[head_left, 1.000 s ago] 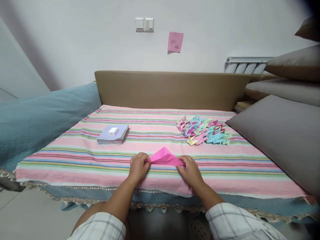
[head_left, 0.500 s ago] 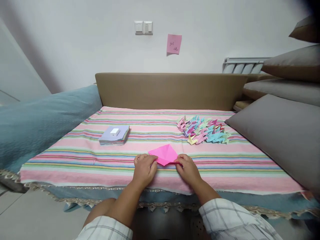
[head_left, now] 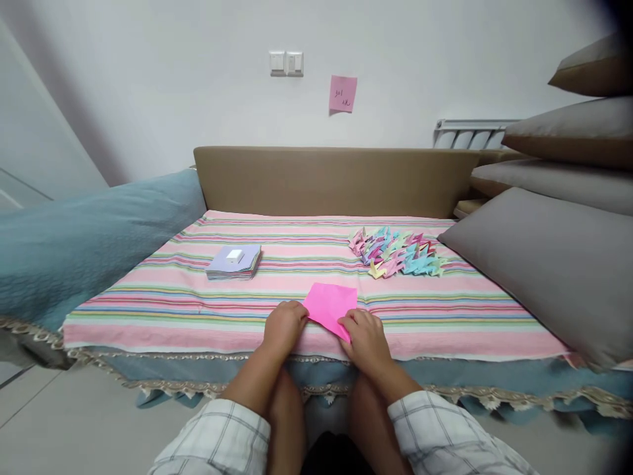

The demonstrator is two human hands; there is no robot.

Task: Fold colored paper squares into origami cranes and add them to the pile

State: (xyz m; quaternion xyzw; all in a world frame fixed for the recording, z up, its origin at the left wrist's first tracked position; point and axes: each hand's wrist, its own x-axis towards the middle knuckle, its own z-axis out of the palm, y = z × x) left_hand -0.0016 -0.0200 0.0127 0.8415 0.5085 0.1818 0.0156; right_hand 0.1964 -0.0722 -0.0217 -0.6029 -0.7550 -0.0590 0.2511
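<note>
A bright pink sheet of origami paper (head_left: 330, 305) is held between my two hands, just above or on the striped cloth near its front edge. My left hand (head_left: 285, 326) pinches the paper's left corner. With thumb and fingers, my right hand (head_left: 364, 335) grips its lower right edge. The paper looks flat and roughly square, tilted, with its near edge slanting down to the right. My fingertips hide parts of its edge.
Folded paper cranes (head_left: 395, 254) in several colours lie in a cluster behind my right hand. A stack of coloured paper (head_left: 230, 264) with a small white box (head_left: 235, 256) on it sits at left. Grey cushions (head_left: 544, 264) pile up on the right.
The pink paper was a diamond shape with fold lines showing; it now appears turned, as a plain flat square. My right hand has shifted slightly down along its edge. The camera view has shifted slightly.
</note>
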